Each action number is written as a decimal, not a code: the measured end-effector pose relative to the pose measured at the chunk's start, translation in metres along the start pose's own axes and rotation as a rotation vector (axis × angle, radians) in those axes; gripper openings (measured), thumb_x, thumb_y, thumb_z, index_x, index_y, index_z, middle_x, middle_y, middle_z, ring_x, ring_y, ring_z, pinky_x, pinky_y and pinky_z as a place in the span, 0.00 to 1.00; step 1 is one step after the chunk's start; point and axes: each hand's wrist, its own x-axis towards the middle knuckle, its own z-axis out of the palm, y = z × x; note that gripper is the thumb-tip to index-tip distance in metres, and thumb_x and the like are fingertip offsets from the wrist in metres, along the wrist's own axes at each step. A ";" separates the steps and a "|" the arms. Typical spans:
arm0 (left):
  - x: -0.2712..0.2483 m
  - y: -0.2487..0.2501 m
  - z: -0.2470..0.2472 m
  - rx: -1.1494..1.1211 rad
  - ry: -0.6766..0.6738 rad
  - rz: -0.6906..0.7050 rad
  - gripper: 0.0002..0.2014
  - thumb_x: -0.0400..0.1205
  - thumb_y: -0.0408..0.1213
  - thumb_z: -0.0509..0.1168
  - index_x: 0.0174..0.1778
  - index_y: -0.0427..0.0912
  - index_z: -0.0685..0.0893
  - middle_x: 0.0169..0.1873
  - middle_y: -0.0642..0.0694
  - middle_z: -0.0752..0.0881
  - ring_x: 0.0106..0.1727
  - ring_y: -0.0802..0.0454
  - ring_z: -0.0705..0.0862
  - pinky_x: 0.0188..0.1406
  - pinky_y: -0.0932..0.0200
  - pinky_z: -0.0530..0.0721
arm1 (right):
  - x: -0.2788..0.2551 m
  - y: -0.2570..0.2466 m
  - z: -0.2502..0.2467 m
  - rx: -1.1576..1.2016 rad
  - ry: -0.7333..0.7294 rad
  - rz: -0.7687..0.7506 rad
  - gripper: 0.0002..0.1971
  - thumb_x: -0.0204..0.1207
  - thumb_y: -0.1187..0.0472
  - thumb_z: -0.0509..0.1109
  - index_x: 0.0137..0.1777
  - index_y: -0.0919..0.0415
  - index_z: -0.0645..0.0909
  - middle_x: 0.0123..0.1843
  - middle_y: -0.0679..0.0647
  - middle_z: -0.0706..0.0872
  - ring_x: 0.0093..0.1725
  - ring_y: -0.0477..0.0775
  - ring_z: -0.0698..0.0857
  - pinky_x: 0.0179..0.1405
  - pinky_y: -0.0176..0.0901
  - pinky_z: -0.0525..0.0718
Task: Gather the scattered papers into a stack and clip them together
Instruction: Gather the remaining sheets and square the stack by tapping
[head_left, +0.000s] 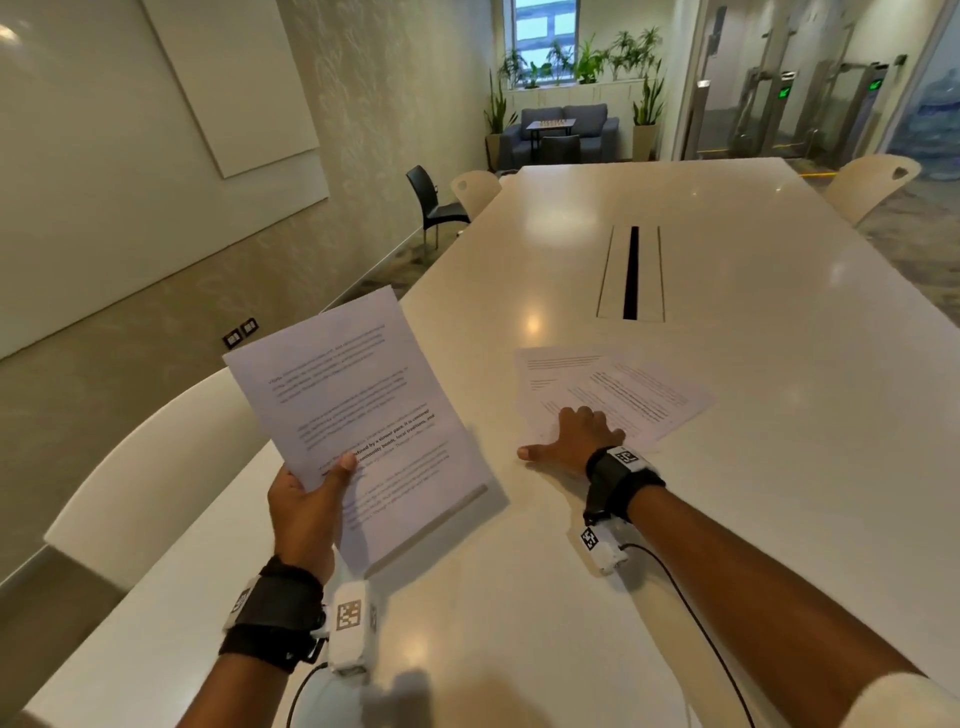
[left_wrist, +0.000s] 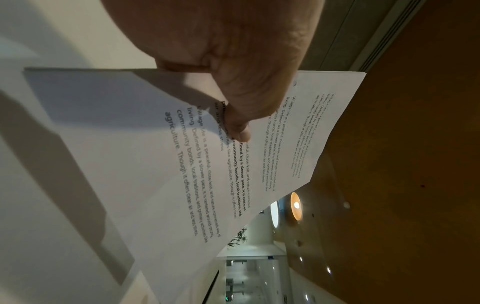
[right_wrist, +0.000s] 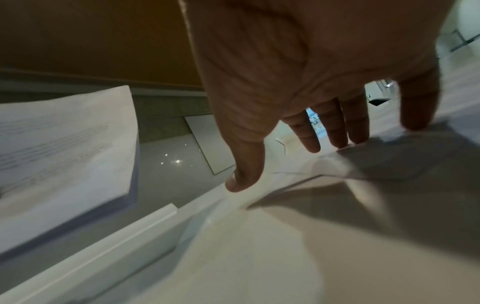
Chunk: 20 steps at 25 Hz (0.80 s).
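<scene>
Two loose sheets (head_left: 618, 392) lie right of centre on the desk (head_left: 779, 467) under our flat, spread right hand (head_left: 576, 436); our left hand (head_left: 306, 512) pinches the gathered papers (head_left: 358, 415) lower left.

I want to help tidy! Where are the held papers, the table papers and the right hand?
held papers (head_left: 358, 395), head view, top sheet
table papers (head_left: 639, 395), head view, upper sheet
right hand (head_left: 576, 436), head view, back

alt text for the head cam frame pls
The left hand holds printed papers up over the near edge of a long white table, while the right hand rests spread on two overlapping sheets lying there.
</scene>
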 end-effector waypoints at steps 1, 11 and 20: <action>0.001 -0.003 -0.007 0.002 0.013 -0.013 0.22 0.88 0.28 0.74 0.79 0.35 0.79 0.63 0.42 0.91 0.60 0.45 0.93 0.48 0.56 0.93 | 0.002 -0.007 0.005 -0.074 0.002 0.037 0.59 0.64 0.17 0.70 0.87 0.57 0.67 0.86 0.62 0.71 0.86 0.69 0.69 0.79 0.74 0.70; 0.020 -0.025 -0.015 0.048 -0.015 -0.109 0.21 0.87 0.32 0.76 0.76 0.41 0.81 0.67 0.35 0.91 0.66 0.29 0.91 0.66 0.25 0.91 | 0.016 -0.022 0.007 -0.172 0.106 0.147 0.30 0.83 0.44 0.72 0.81 0.56 0.73 0.79 0.58 0.76 0.81 0.64 0.74 0.70 0.73 0.79; 0.039 -0.034 0.011 -0.002 -0.185 -0.231 0.15 0.88 0.30 0.74 0.70 0.44 0.83 0.60 0.38 0.93 0.60 0.31 0.93 0.51 0.42 0.95 | -0.022 0.004 -0.032 0.107 0.408 0.076 0.21 0.80 0.68 0.71 0.71 0.53 0.88 0.60 0.62 0.94 0.56 0.69 0.92 0.49 0.51 0.88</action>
